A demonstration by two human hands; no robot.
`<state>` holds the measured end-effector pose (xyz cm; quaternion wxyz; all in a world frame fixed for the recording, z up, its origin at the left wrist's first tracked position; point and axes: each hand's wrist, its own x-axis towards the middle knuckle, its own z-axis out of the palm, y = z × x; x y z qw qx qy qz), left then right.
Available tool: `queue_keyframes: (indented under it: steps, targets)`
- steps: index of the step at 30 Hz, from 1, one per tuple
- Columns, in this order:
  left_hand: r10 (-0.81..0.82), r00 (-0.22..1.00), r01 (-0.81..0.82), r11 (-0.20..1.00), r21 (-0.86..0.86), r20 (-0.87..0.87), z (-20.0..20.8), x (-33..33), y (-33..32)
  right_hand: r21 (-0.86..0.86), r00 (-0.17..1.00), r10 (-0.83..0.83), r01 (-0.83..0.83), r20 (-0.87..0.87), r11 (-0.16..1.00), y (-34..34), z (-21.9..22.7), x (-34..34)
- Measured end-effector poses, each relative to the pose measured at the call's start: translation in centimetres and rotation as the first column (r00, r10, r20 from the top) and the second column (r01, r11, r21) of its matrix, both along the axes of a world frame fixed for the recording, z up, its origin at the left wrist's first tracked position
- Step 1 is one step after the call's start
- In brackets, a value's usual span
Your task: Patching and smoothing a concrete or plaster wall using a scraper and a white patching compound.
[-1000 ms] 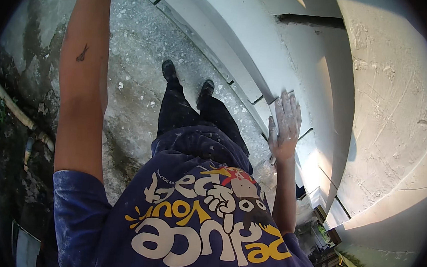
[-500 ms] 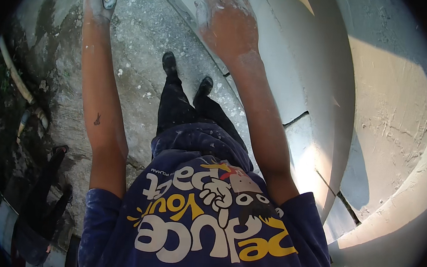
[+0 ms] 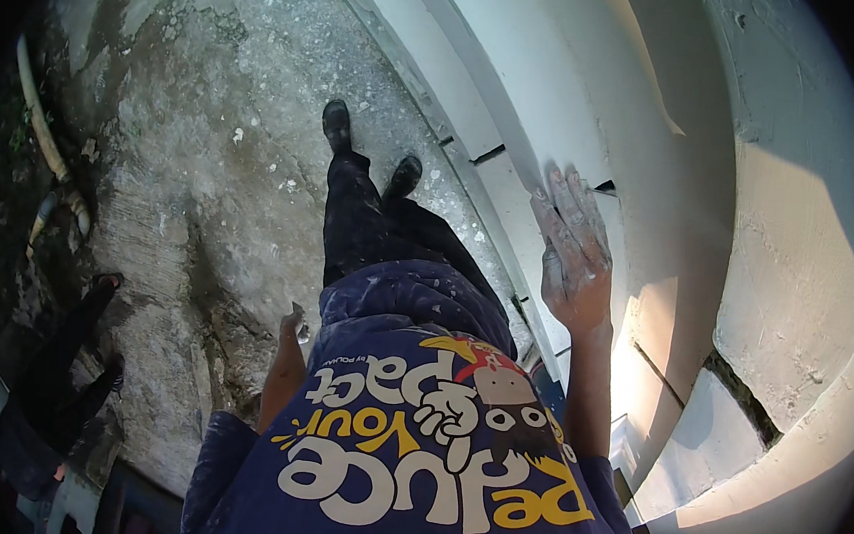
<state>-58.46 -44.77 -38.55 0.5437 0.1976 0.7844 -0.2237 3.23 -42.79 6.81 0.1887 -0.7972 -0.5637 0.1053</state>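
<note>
Right hand point(image 3: 576, 257) over a pale wall point(image 3: 551, 96) — fingers extended, grasping nothing.
The wall runs along the person's right, a dark gap point(image 3: 605, 187) just beside the fingertips; the step looks like touching its surface, and carrying that on would call for a flat palm. The left hand point(image 3: 292, 323), near the shirt point(image 3: 394, 300), shows too little — I cannot tell its grip.

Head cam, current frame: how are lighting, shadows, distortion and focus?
Head view: black corners, long edges of the pale ledge bowed by the fisheye; hard-edged sunlight on the pale wall, deep shade at lower left. Head view: right hand fairly crisp; left hand barely shows, focus unclear.
</note>
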Motion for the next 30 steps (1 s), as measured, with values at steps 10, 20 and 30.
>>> queue_keyframes:
  steps: [10,20,30]
  targets:
    - [-0.377,0.890,0.186,0.813,0.551,0.257,4.9,17.2,18.1,0.253,0.970,0.240,-0.222,-0.043,0.942,9.5,-1.8,3.3]
    - [-0.510,0.726,-0.155,0.531,0.833,0.461,19.1,31.7,29.9,0.221,0.926,0.035,0.053,-0.377,0.974,1.1,0.1,1.3]
    - [-0.826,0.527,0.114,0.303,0.946,0.201,24.0,40.2,21.1,0.278,0.982,0.102,-0.056,-0.157,0.959,5.5,-0.7,1.2]
